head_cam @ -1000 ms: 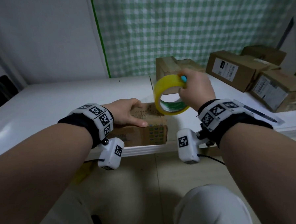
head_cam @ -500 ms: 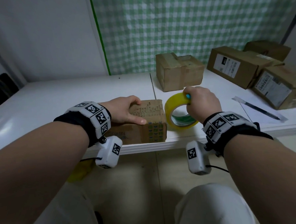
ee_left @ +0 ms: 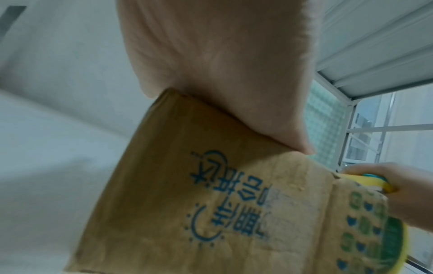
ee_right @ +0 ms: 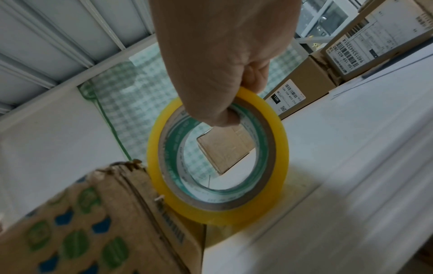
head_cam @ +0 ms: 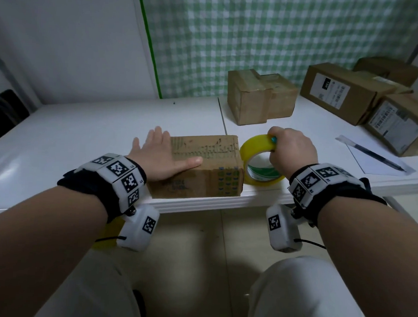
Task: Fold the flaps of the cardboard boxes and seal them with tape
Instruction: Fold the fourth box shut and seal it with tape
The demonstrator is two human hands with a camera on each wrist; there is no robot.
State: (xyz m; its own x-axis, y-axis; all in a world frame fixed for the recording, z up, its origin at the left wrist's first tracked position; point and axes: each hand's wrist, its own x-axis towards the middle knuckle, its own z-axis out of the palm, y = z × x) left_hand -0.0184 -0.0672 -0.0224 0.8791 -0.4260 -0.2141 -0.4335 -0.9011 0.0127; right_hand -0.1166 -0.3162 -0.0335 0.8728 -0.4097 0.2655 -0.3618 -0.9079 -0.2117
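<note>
A small printed cardboard box (head_cam: 202, 167) lies at the near edge of the white table (head_cam: 83, 132). My left hand (head_cam: 159, 153) rests flat on its top with the fingers straight and the thumb along the near edge; the left wrist view shows the palm (ee_left: 222, 74) pressing on the box (ee_left: 211, 213). Right of the box stands a yellow tape roll (head_cam: 258, 161) on the table, touching the box's right end. My right hand (head_cam: 290, 150) grips the roll at its top, with the fingers curled through the ring (ee_right: 218, 157) in the right wrist view.
A taped brown box (head_cam: 259, 98) stands behind on the table. Several labelled cardboard boxes (head_cam: 344, 95) sit at the back right. A pen on a paper sheet (head_cam: 372, 154) lies at the right. A green checked curtain (head_cam: 270, 40) hangs behind.
My right hand has brought the tape roll down from above the box to the table beside its right end. The left hand's fingers have straightened flat on the box top.
</note>
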